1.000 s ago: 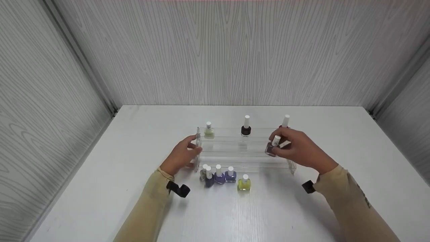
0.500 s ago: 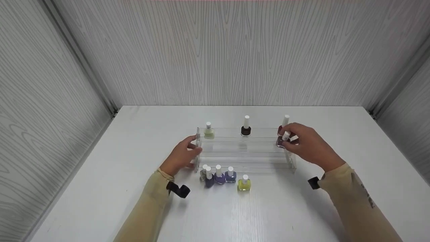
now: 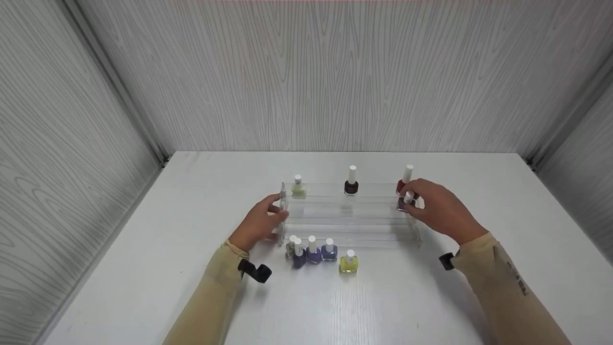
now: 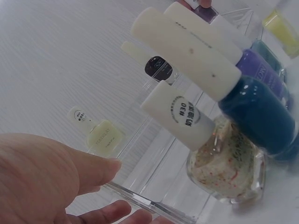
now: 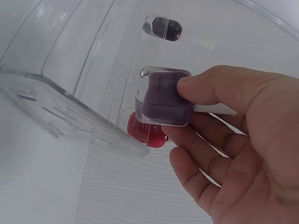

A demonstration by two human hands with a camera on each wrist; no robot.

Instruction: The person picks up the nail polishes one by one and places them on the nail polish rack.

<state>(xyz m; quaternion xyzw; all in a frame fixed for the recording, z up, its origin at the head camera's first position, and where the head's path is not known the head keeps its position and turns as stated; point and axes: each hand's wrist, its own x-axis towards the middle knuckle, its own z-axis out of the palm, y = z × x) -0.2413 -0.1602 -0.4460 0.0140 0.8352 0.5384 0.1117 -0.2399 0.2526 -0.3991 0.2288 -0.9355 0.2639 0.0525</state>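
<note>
My right hand (image 3: 438, 211) pinches a purple nail polish bottle (image 5: 163, 95) between thumb and fingers, at the right end of a clear tiered rack (image 3: 345, 220). Its white cap (image 3: 408, 197) tilts to the right in the head view. Just behind it on the top tier stands a red nail polish bottle (image 5: 142, 130), partly covered by the fingers. My left hand (image 3: 258, 223) grips the rack's left end panel, thumb on one side and fingers on the other. Along the top tier are a pale yellow-green bottle (image 3: 298, 190) and a dark bottle (image 3: 351, 186).
In front of the rack's left half several bottles stand close together, among them a glittery one (image 4: 224, 168), a dark blue one (image 4: 259, 116) and a purple one (image 3: 313, 255). A yellow bottle (image 3: 349, 264) stands apart to their right. A wood-grain wall (image 3: 345, 76) rises behind the white table.
My right hand has carried the purple bottle rightward and back, from over the rack's front to its right end behind the lower tiers. The left hand stays on the rack.
</note>
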